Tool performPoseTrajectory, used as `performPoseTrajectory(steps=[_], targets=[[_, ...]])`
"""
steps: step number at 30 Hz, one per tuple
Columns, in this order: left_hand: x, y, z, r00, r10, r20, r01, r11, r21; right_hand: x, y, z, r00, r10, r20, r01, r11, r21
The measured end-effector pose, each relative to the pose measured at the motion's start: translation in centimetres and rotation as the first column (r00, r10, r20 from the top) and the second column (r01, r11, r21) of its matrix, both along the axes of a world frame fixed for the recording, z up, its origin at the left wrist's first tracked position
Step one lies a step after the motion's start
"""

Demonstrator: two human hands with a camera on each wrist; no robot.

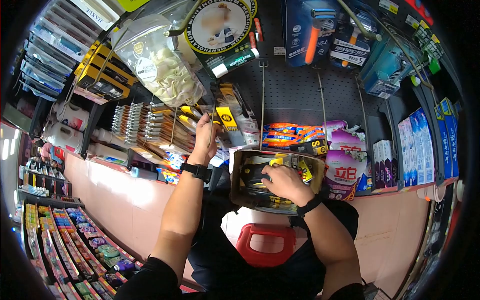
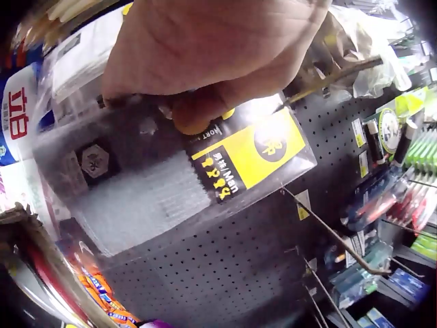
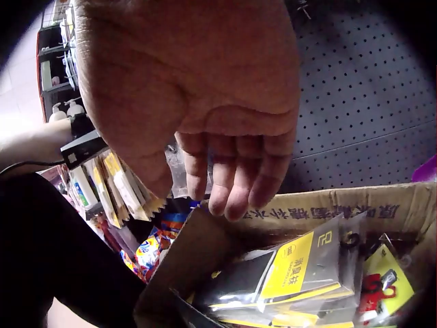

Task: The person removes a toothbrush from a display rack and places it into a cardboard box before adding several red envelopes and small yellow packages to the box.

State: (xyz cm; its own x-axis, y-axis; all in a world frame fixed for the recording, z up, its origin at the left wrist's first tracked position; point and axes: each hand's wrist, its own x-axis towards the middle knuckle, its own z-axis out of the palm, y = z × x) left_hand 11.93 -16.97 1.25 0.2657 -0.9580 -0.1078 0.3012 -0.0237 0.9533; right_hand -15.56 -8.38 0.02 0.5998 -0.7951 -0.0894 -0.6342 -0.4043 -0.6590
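Note:
My left hand [image 1: 206, 136] is up at a shelf hook, thumb and fingers pinching a pack of men's socks [image 2: 150, 184]. Clear plastic wraps these grey socks, and a yellow and black label [image 2: 256, 154] runs across one end. Over a cardboard box [image 1: 236, 187] hovers my right hand [image 1: 287, 182]. In the right wrist view its fingers [image 3: 225, 171] hang relaxed above the box's contents and hold nothing. Inside the box lie several sock packs [image 3: 300, 270] with yellow and black labels, beside a yellow packet with a red piece [image 3: 375, 294].
Metal hooks [image 1: 263, 100] stick out from the black pegboard. Purple detergent bags [image 1: 345, 167] and orange packets [image 1: 287, 134] sit right of and behind the box. Below is a red stool [image 1: 247, 252]. Carded goods [image 1: 135, 122] hang at left, under a bag of bath puffs [image 1: 170, 75].

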Motion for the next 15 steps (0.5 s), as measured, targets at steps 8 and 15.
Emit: performPoseTrajectory(steps=[8, 15], targets=[[1.7, 1.8, 0.6, 0.989, -0.126, -0.082, 0.133, 0.988, 0.083, 0.1, -0.2, 0.3, 0.999, 0.006, -0.045, -0.004, 0.999, 0.052], [3.7, 3.7, 0.8, 0.923, -0.370, -0.109, 0.380, 0.921, 0.086, 0.1, -0.1, 0.2, 0.996, -0.005, -0.087, 0.008, 0.999, 0.040]])
